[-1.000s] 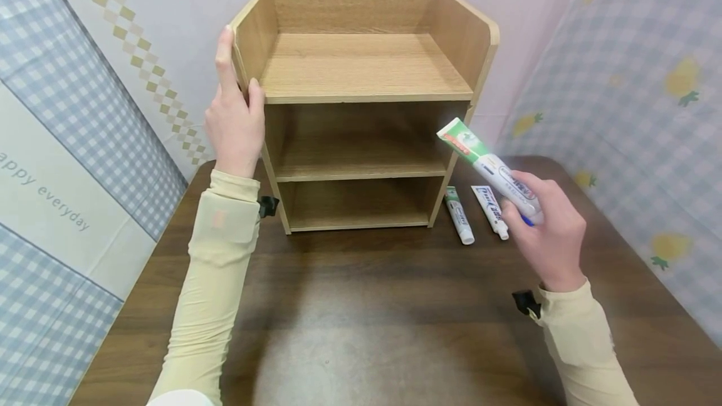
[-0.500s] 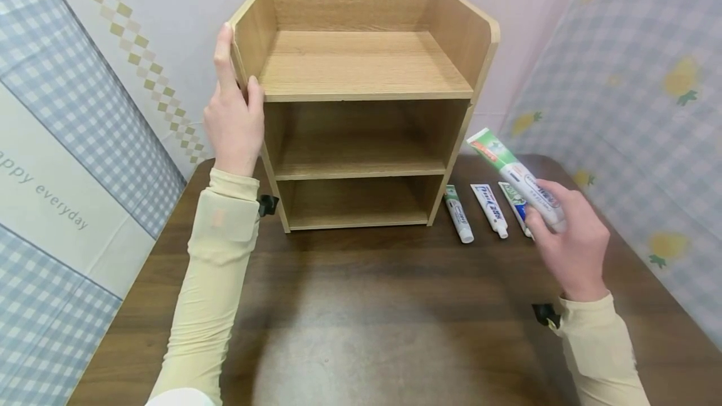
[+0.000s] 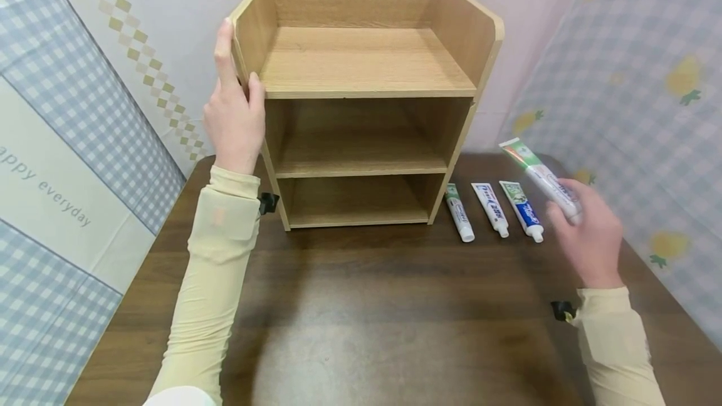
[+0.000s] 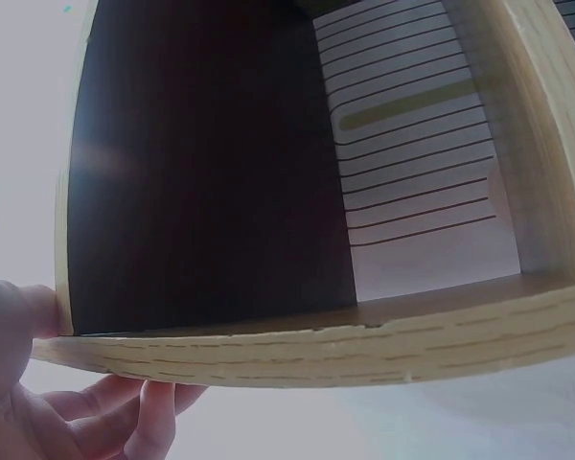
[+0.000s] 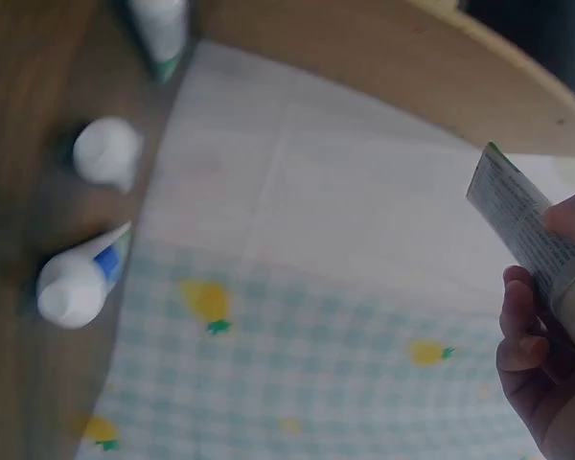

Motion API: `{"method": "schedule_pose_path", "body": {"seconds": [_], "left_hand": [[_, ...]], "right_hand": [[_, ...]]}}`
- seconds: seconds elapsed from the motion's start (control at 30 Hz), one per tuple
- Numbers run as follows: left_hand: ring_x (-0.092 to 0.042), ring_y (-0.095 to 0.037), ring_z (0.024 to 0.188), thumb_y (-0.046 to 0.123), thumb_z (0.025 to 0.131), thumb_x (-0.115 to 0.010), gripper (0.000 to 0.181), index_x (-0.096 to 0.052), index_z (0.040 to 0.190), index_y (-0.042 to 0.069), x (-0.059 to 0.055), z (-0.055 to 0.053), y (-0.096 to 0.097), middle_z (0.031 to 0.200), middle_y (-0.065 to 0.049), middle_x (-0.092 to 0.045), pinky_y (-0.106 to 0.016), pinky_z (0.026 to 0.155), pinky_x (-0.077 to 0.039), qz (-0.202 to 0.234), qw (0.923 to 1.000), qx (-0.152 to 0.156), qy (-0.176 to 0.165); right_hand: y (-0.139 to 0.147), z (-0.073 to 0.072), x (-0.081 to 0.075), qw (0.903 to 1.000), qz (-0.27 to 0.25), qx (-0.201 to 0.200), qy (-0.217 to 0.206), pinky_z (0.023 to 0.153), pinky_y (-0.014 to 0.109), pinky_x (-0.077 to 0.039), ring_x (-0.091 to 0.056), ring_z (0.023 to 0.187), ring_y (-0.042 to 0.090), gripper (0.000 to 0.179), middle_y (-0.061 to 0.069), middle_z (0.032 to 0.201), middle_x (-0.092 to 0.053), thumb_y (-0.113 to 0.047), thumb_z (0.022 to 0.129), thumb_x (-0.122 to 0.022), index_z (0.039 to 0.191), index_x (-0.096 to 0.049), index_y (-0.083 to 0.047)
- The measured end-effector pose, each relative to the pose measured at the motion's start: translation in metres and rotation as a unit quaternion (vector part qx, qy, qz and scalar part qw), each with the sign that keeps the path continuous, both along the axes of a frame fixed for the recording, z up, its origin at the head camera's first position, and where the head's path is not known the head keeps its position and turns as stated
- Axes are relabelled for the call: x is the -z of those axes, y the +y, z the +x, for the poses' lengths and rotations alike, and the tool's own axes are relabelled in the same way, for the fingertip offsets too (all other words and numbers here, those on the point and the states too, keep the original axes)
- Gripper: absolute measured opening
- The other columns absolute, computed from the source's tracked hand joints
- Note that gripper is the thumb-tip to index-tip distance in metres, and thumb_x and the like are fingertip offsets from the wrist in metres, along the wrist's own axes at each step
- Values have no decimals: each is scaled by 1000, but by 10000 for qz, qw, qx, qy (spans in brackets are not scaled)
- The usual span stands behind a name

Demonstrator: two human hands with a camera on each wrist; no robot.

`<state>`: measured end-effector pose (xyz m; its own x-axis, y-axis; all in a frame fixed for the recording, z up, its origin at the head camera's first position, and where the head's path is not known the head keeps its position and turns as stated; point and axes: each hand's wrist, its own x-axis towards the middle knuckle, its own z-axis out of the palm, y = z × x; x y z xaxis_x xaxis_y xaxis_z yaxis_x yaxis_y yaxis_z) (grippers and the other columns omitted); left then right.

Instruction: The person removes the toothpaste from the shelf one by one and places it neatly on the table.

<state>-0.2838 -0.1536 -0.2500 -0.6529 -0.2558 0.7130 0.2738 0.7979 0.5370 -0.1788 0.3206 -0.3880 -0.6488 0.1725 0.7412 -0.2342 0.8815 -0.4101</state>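
Note:
A wooden desktop shelf (image 3: pixel 366 58) with an open top tray and two compartments stands at the back of the table. My left hand (image 3: pixel 235 121) grips its left side panel, the index finger along the edge; in the left wrist view the thumb and fingers (image 4: pixel 153 422) lie on either side of the board. At the right, my right hand (image 3: pixel 595 237) holds a green-and-white toothpaste tube (image 3: pixel 544 179) above the table, crimped end up and to the left. Just left of that hand lie a blue-and-green tube (image 3: pixel 524 212), a white-and-blue tube (image 3: pixel 491 208) and a smaller green-and-white tube (image 3: pixel 459 213).
The dark wooden table (image 3: pixel 361 306) extends in front of the shelf. A pale cloth wall hangs close behind it, with checked cloth (image 3: pixel 626 143) at the right and more checked cloth (image 3: pixel 45 61) at the left.
My right hand has moved right with the toothpaste tube, away from the shelf, uncovering the blue-and-green tube on the table. My left hand stays on the side panel.

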Motion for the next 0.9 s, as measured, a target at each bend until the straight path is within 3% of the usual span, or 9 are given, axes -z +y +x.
{"method": "schedule_pose_path", "body": {"seconds": [0.3,0.57,0.9], "left_hand": [[-42,-27,59,25,99,-39,55,-20,150,35,1,-1,2,129,-19,-62,-34,53,-32,-47,10000,38,-10],[-42,-27,58,25,99,-38,55,-20,150,34,1,-1,4,135,-15,-59,-34,53,-32,-78,9999,64,-19],[-42,-26,60,25,100,-38,55,-19,150,34,0,-1,3,145,-7,-51,-34,54,-32,-103,9999,91,-38]], "right_hand": [[39,-12,15,9937,-63,261,-1085,73,35,-34,-56,90,41,41,29,116,-62,-11,88,-61,128,-58,0],[75,-24,32,9872,-96,557,-1491,73,49,-36,-55,90,45,39,29,116,-61,-13,91,-55,127,-55,2],[112,-26,53,9621,229,620,-2645,58,48,-36,-54,78,48,41,35,104,-57,-22,95,-50,128,-50,2]]}}
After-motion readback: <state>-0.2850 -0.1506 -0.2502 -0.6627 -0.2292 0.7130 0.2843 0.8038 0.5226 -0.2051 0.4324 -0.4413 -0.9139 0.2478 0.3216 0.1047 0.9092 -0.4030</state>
